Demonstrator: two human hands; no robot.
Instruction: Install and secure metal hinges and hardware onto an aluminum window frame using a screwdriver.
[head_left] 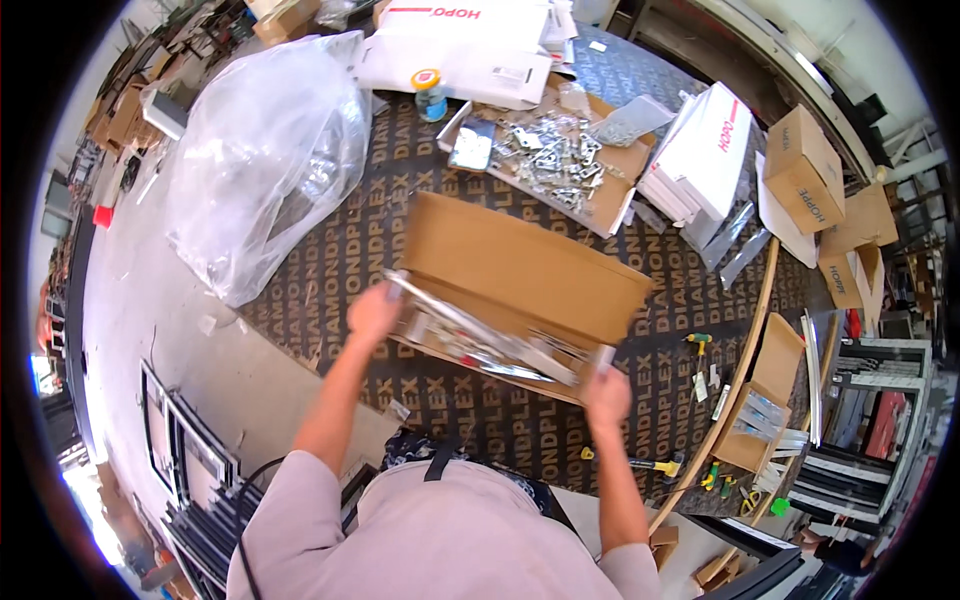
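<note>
An open, long cardboard box (525, 270) lies tilted in front of me, its brown lid raised on the far side. Long whitish and silvery pieces (492, 335), likely metal hardware, rest inside with small parts that I cannot make out. My left hand (373, 312) is closed on the box's left end. At the right end, my right hand (607, 395) grips the near corner. Both sets of fingers are partly hidden and slightly blurred. Beyond the box is a shallow cardboard tray (622, 190) with a heap of small metal fittings (555, 160).
The dark printed table (430, 440) also bears a large clear plastic bag (265, 160), a lidded jar (429, 98) and white boxes (700, 150). A hammer (640, 463) and a green-yellow hand tool (698, 339) lie at right. Brown cartons (803, 165) stand along the far right edge.
</note>
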